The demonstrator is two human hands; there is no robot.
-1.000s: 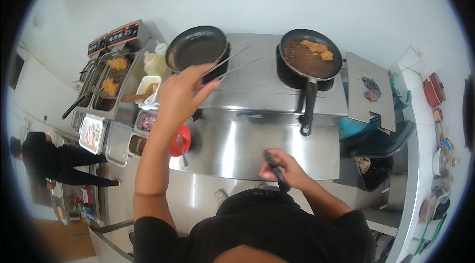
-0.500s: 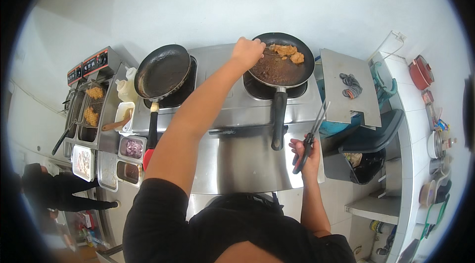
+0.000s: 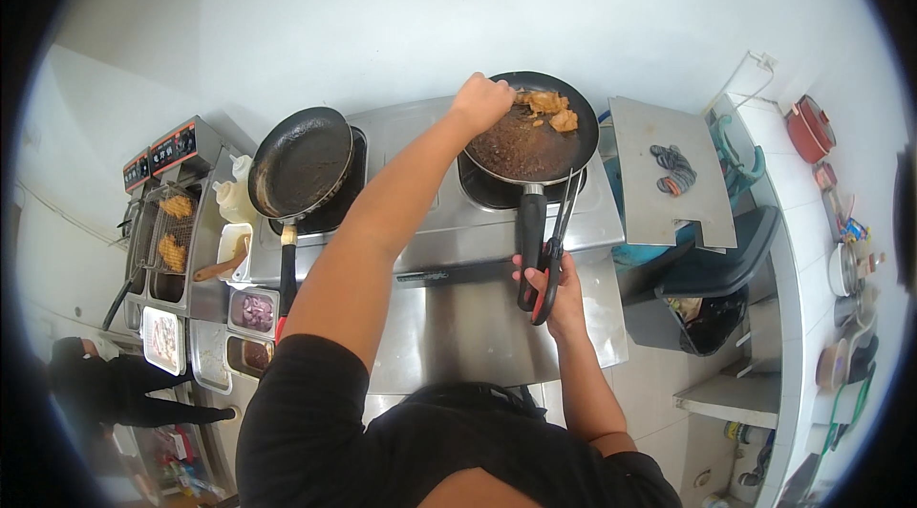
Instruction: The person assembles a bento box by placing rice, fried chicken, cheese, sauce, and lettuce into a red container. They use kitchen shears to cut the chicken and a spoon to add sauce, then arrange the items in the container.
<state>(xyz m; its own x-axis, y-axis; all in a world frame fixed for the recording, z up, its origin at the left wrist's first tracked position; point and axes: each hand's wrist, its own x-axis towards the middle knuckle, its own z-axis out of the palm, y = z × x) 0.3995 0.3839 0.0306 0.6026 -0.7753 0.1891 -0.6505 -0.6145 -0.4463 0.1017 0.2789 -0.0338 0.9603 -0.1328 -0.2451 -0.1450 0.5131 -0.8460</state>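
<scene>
On the right burner sits a black frying pan (image 3: 516,155) with browned pieces of meat (image 3: 546,105) and dark, greasy residue. My left hand (image 3: 484,99) reaches over the pan's left rim, fingers pinched together; what they grip, if anything, is hidden. In my right hand (image 3: 565,290) is a pair of scissors (image 3: 554,255) with black and red handles, blades pointing at the pan's near rim. That hand is beside the pan's black handle (image 3: 531,222), and its fingertips show on the handle's far side. A second frying pan (image 3: 304,159), without food, stands on the left burner.
Left of the stove are a fryer (image 3: 172,222) with golden food in its basket, squeeze bottles (image 3: 234,201) and a metal container of chopped onion (image 3: 254,309). At right, a glove (image 3: 674,169) lies on a metal sheet (image 3: 635,212) beside a black bin (image 3: 712,327). Another person (image 3: 105,374) stands at far left.
My right hand has moved left with the scissors, from beside the pan handle onto it. My left hand remains over the pan's rim. The view has shifted slightly.
</scene>
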